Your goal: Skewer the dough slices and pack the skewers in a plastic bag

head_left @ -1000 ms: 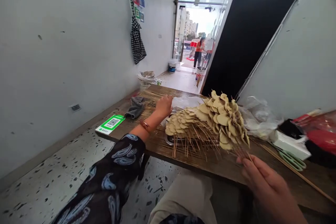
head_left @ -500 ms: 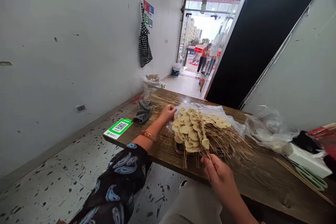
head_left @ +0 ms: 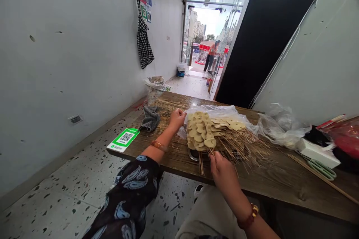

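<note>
Thin bamboo skewers threaded with flat, pale slices [head_left: 199,129] lie piled on a clear plastic bag [head_left: 224,111] on the wooden table. My right hand [head_left: 223,168] is closed round the stick ends of a few skewers at the pile's front edge. More bare stick ends [head_left: 246,145] fan out to the right of it. My left hand [head_left: 177,118] is pinched at the bag's left edge, just beside the slices; its fingertips are partly hidden. A round metal rim [head_left: 193,154] shows beneath the slices at the front.
A grey cloth [head_left: 150,118] and a green QR-code card [head_left: 125,139] lie on the table's left. To the right are crumpled plastic [head_left: 283,125], a white box [head_left: 318,152] and green-handled scissors [head_left: 322,170]. A person [head_left: 212,56] stands by the glass door.
The view has shifted somewhat. My right hand has moved left with its skewers, bringing their slices closer against the left part of the pile. My left hand stays at the bag's edge.
</note>
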`<state>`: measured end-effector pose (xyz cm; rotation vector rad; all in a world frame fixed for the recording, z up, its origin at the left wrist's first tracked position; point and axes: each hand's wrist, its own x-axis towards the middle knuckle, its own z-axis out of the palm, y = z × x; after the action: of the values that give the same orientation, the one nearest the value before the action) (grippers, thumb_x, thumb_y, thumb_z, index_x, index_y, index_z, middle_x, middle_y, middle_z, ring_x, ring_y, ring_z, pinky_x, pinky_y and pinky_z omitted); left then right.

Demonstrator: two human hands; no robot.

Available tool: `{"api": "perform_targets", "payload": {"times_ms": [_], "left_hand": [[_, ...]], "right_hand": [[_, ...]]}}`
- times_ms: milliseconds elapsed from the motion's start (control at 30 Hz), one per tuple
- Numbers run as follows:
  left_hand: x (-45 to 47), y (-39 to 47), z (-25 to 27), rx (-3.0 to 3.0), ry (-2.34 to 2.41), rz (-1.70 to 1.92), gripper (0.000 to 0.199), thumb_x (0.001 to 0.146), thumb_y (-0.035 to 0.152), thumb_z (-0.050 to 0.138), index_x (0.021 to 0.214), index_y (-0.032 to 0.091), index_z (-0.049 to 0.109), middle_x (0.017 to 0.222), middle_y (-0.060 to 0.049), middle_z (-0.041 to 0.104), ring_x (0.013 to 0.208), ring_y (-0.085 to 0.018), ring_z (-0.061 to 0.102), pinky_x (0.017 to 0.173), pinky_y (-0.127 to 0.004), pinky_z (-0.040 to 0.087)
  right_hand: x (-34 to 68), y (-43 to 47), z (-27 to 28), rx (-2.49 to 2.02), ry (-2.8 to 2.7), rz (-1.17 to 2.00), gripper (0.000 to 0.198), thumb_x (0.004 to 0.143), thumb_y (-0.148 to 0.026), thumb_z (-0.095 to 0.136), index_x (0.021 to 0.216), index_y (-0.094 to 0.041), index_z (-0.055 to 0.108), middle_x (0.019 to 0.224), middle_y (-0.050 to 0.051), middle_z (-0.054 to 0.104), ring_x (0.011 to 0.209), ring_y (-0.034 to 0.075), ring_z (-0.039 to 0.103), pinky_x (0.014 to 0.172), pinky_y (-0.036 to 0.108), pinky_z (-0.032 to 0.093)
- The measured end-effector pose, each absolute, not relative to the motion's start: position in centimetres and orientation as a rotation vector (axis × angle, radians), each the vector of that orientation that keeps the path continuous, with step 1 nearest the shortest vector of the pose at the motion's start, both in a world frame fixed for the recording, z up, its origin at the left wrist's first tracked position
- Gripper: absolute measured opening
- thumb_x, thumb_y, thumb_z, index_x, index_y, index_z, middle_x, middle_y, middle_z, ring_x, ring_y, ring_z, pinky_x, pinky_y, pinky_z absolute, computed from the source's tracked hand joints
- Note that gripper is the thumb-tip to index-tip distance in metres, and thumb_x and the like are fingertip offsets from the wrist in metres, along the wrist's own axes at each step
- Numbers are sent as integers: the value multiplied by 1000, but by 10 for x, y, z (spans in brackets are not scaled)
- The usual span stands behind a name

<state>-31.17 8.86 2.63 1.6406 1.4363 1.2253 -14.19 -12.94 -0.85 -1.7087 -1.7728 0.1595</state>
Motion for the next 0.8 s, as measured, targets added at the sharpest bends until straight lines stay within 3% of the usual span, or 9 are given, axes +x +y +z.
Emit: {"api": "perform_targets", "payload": {"times_ms": [200,333,467,800], "left_hand": [[-308,90,27,1682,1558,1246,15,80,29,52,68,20,48,53,2,51,53,-15,52,52,-25,34],[-301,85,32,1869,1562,1246,20,78,33,56,67,21,45,60,0,52,59,-16,50,55,-27,30],[-302,78,35,2079,1548,1187,21,82,35,54,70,20,47,65,-1,54,62,-16,49,57,-28,29],[-320,76,22,2075,1556,1152,12,80,30,55,75,20,51,68,-2,57,65,-17,51,60,-28,33]], "right_hand": [[-144,-128,-17,-1702,-1744,441,31,93,-36,37,67,-22,46,58,4,56,52,15,49,54,27,29],[-151,-125,-8,-1540,-1462,986,35,85,-50,43,64,-22,43,48,-4,44,42,10,39,45,24,26],[-163,-125,2,-1384,-1096,1474,42,73,-60,56,79,-18,53,48,-10,39,35,5,26,39,21,17],[-190,-113,11,-1353,-851,1336,45,66,-54,61,90,-16,55,46,-13,36,34,3,26,36,18,15]]}}
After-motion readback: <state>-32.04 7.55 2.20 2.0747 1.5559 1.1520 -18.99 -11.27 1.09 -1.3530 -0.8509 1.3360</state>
